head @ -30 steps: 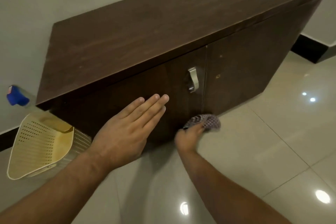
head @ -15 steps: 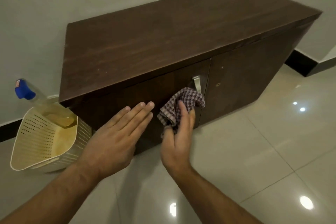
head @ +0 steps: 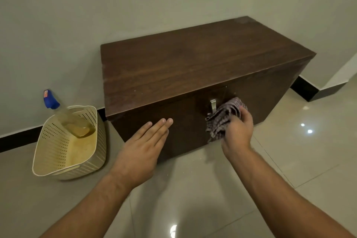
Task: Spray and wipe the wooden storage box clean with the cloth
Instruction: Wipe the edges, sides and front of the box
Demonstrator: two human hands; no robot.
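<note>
Glossy floor [head: 212,189], wooden box [head: 193,67], seemingly plastic basket [head: 54,147]

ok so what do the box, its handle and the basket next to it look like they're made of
Storage box: dark brown wood or wood-look laminate, matte, with grain streaks along the top. Handle: silvery metal by its sheen, possibly plated plastic. Basket: cream plastic, apparently moulded, with rows of small holes.

The storage box [head: 193,63] is dark-grained wood, matt. Its handle [head: 213,105] is shiny metal; the cloth [head: 222,120] at the handle's three o'clock is checked woven fabric. At the box's nine o'clock the perforated basket [head: 58,141] is cream plastic. The floor tiles [head: 289,160] are glossy.
</note>
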